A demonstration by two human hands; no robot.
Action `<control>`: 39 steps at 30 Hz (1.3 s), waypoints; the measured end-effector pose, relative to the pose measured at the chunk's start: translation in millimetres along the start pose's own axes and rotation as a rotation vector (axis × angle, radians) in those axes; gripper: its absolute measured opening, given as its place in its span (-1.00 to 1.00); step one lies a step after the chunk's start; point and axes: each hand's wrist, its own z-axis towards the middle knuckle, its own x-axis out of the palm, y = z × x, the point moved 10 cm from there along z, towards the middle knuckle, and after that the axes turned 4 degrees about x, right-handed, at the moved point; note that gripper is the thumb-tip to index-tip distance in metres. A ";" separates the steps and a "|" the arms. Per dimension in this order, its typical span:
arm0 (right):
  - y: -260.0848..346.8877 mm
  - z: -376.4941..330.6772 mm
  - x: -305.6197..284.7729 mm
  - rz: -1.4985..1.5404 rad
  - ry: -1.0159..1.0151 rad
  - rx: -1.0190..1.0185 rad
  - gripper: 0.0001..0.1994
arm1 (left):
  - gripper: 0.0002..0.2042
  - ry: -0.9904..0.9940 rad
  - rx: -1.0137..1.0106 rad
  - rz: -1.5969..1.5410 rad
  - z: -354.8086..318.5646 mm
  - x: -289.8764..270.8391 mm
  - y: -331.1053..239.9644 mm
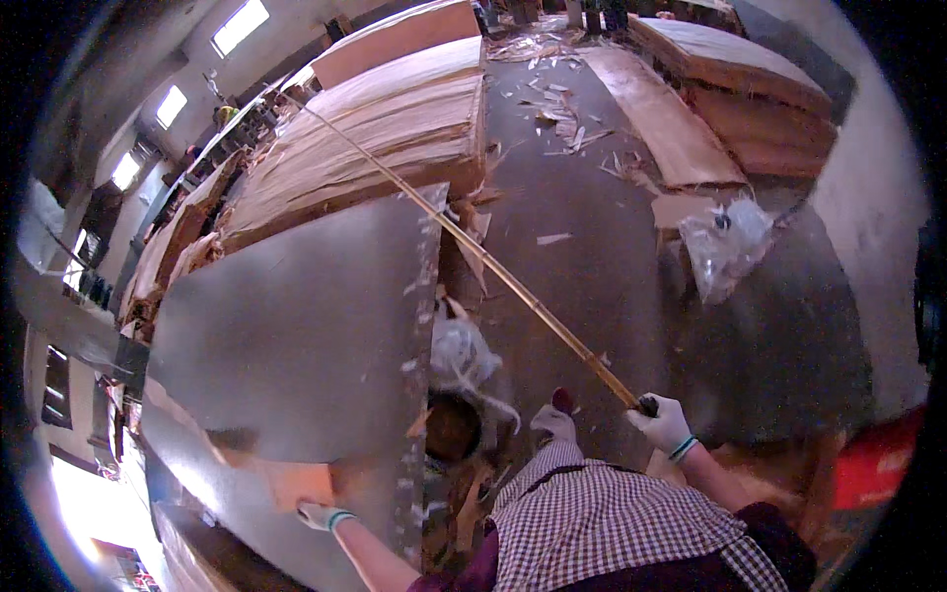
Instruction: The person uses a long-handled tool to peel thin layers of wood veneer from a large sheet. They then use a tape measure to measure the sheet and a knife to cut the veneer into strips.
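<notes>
Right hand (666, 426), in a white glove with a green-edged cuff: fingers closed around the near end of a long, thin, yellow-brown bamboo pole (513, 291), dark at its butt. Pole runs from the hand to far left, passing across the far right corner of the bench in this view; its thin end lies over the far-left stacks. Contact with them cannot be told.

Left hand (318, 514), gloved alike: at the near edge of a flat orange rectangular piece (299, 484), which lies over the near part of a smooth grey flat-topped bench (296, 326). Fingers meet the piece; cannot tell whether they pinch it or only rest on it.

Surroundings: far left, beyond the bench, broad stacks of pinkish-tan thin sheets (375, 138), edges ragged. Far right, another tall stack of tan sheets (740, 64). Between them, dark grey floor (582, 217) with pale torn scraps (562, 118) and one long tan sheet (666, 118).

Just right of the bench: a crumpled whitish plastic bag (461, 352), and nearer, a dark round container (454, 426). Farther right: a crumpled clear plastic bag (725, 247). Near right: a bright red object (873, 464), kind unclear. Person wears a dark-and-white checked apron (612, 523).
</notes>
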 end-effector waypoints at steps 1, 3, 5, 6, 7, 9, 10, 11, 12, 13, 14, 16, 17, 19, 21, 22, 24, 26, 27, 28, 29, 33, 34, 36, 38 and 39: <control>-7.4 25.3 11.4 0.030 0.016 0.034 -0.68 | -0.65 -0.002 0.088 0.027 5.7 33.5 -26.1; 5.8 87.6 -11.5 0.008 0.012 0.052 -0.71 | -0.63 0.022 0.156 0.037 -31.1 105.4 -27.1; 11.3 125.2 -17.1 -0.010 0.004 0.122 -0.72 | -0.62 0.118 0.282 0.084 -64.7 184.5 -44.2; 28.1 157.8 -31.6 -0.021 -0.030 0.114 -0.73 | -0.59 0.110 -0.072 -0.100 -110.8 240.3 -28.4; 21.2 185.7 -32.9 0.009 -0.031 0.123 -0.72 | -0.60 0.163 0.045 -0.111 -114.5 277.9 -31.4; 36.1 242.3 -44.2 -0.101 -0.044 0.087 -0.72 | -0.60 0.285 0.133 -0.143 -144.7 361.4 -40.2; 39.0 265.4 -55.7 -0.134 -0.069 0.075 -0.73 | -0.60 0.369 0.097 -0.161 -187.5 409.2 -44.3; 23.7 290.9 -59.6 -0.173 -0.075 0.054 -0.73 | -0.63 0.359 0.117 -0.166 -206.2 440.6 -38.9; 8.6 317.7 -65.5 -0.218 -0.083 0.024 -0.74 | -0.65 0.341 0.131 -0.177 -217.6 472.5 -27.4; 10.1 352.5 -70.9 -0.263 -0.092 -0.009 -0.74 | -0.68 0.424 0.091 -0.217 -231.8 512.7 -12.0; 8.2 390.8 -72.7 -0.241 -0.065 -0.006 -0.74 | -0.71 0.504 0.054 -0.256 -243.9 548.3 0.1; 26.6 452.6 -83.8 -0.218 -0.006 0.035 -0.74 | -0.89 0.467 0.155 -0.233 -284.5 598.5 10.7; 20.0 491.1 -81.8 -0.325 0.025 0.031 -0.72 | -0.84 0.517 0.102 -0.178 -296.1 618.0 22.9; 19.2 561.4 -83.3 -0.294 0.050 0.005 -0.73 | -0.83 0.529 0.029 -0.153 -339.8 664.9 39.5; 19.7 629.8 -76.0 -0.248 0.110 0.015 -0.73 | -0.85 0.485 -0.002 -0.158 -369.1 702.3 54.4; 27.2 664.9 -65.5 -0.256 0.177 0.025 -0.72 | -0.81 0.475 0.014 -0.117 -395.5 718.7 38.1; 39.0 722.7 -36.2 -0.283 0.328 0.057 -0.70 | -0.78 0.659 -0.056 -0.055 -398.8 752.8 73.8; 45.5 779.7 -9.2 -0.217 0.397 0.033 -0.67 | -0.80 0.617 0.029 0.118 -427.4 784.2 76.5; 63.2 810.4 -3.4 -0.194 0.428 0.045 -0.66 | -0.85 0.688 0.061 0.110 -448.1 804.5 78.3; 81.2 838.8 8.3 -0.155 0.464 0.056 -0.65 | -0.88 0.758 0.112 0.107 -461.2 824.4 73.2; 86.4 873.5 22.6 -0.188 0.487 0.023 -0.65 | -0.90 0.782 0.131 0.078 -467.6 841.8 77.2; 111.8 1004.5 92.9 -0.238 0.542 -0.067 -0.66 | -0.84 0.708 0.033 0.127 -477.4 911.0 119.2; 126.1 1036.5 106.5 -0.237 0.550 -0.087 -0.67 | -0.80 0.702 -0.006 0.191 -476.4 932.9 135.1; 168.4 1087.5 121.1 -0.319 0.597 -0.156 -0.67 | -0.79 0.719 0.071 0.213 -486.2 980.2 154.5; 191.3 1140.4 136.9 -0.264 0.681 -0.030 -0.67 | -0.79 0.713 0.090 0.346 -484.8 1030.6 192.9; 214.1 1165.9 146.8 -0.237 0.712 -0.089 -0.68 | -0.79 0.752 0.041 0.356 -491.2 1054.5 206.0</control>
